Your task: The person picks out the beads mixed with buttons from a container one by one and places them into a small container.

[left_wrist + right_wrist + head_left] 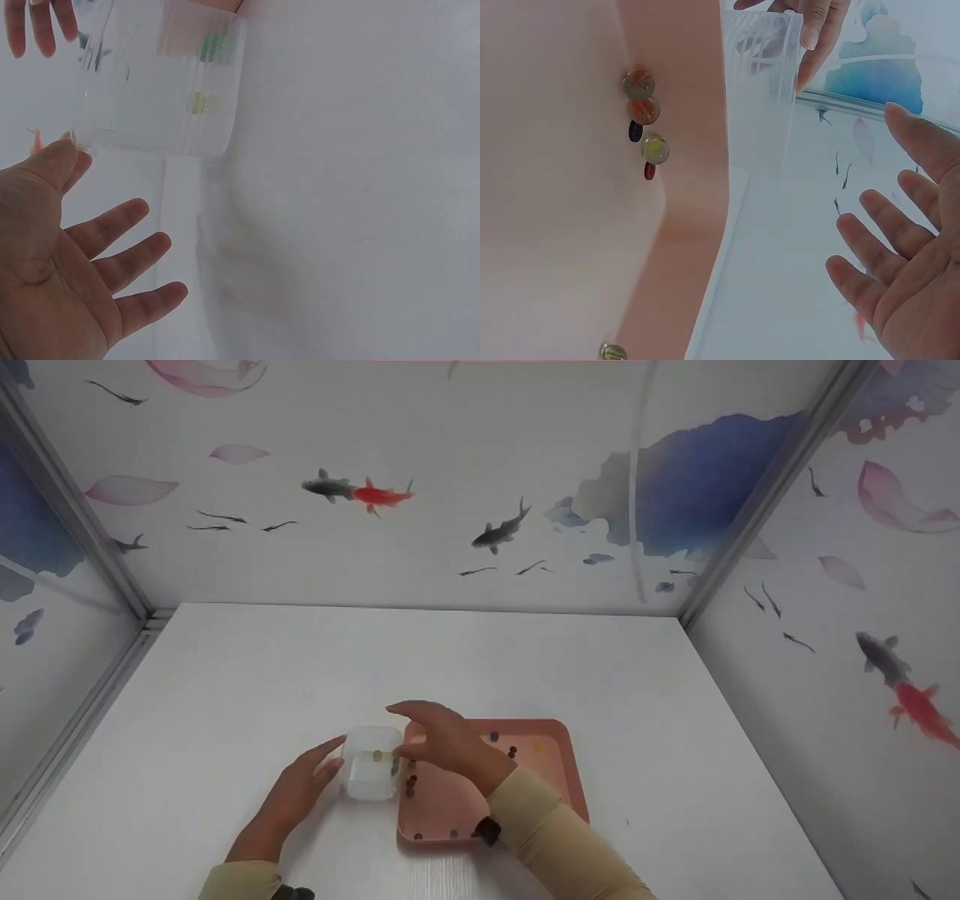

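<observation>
A clear plastic box [371,791] stands on the table with a yellow-streaked marble [196,103] and a green marble [213,47] inside. At the box's left side is my left hand [295,789], thumb and index fingertips right at the wall, the other fingers spread. My right hand [450,739] reaches over the left rim of a pink tray [442,810], its thumb close to the box's right side. Nothing shows in its palm, and its fingers are loosely extended. Glass marbles [655,149] and small dark and red buttons [649,171] lie along the tray's side.
More small pieces lie near the tray's edges, including a dark one [493,736] at the far side and a yellow one [539,749]. White tabletop [420,660] surrounds the tray and box. Printed wall panels [450,427] enclose the back and sides.
</observation>
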Tool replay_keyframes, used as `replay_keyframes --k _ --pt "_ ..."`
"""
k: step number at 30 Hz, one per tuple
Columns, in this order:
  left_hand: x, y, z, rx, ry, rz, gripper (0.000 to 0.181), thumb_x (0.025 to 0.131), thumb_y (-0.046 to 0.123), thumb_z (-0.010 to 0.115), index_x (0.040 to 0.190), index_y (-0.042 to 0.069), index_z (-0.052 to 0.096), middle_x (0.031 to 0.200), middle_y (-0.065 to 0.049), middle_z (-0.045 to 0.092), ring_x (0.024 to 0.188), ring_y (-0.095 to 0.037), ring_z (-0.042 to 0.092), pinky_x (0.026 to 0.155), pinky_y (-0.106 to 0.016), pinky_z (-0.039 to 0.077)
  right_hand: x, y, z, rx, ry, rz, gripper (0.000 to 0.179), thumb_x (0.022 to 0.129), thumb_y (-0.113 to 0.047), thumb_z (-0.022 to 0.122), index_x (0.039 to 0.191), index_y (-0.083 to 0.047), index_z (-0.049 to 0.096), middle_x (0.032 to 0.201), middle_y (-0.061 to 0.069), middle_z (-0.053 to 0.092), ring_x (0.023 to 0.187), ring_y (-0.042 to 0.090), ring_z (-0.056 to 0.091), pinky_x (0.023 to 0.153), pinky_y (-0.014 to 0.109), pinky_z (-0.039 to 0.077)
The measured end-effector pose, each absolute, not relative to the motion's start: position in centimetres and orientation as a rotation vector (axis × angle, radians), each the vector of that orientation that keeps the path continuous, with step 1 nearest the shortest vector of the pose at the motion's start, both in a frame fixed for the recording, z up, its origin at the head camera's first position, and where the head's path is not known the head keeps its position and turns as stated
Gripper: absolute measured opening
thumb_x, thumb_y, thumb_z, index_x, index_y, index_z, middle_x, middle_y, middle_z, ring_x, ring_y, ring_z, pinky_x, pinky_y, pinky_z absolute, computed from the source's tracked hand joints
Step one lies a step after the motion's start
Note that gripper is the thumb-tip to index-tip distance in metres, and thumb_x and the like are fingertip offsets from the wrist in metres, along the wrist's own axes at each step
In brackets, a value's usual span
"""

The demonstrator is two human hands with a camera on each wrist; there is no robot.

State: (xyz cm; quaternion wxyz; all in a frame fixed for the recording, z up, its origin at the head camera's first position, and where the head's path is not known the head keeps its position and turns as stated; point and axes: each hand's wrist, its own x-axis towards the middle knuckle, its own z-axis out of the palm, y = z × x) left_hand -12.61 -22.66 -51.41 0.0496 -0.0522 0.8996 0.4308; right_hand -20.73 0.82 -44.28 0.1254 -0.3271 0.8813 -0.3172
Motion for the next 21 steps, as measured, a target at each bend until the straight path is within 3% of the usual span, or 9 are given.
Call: replay_keyframes --k 21 --pt "-12.7 -22.7 -51.4 -0.148 2.741 1.290 0.050 0.104 0.034 0.044 0.149 0.015 0.038 0.153 -0.019 0.033 0.142 -0.043 0.024 0.113 -0.060 0.020 -21.9 3.3 -44.3 -1.125 2.592 -0.987 0.057 0.088 -0.021 0.073 0.140 -0.012 0.051 0.142 0.005 0.051 0.134 0.022 0.045 0.108 0.037 0.040"
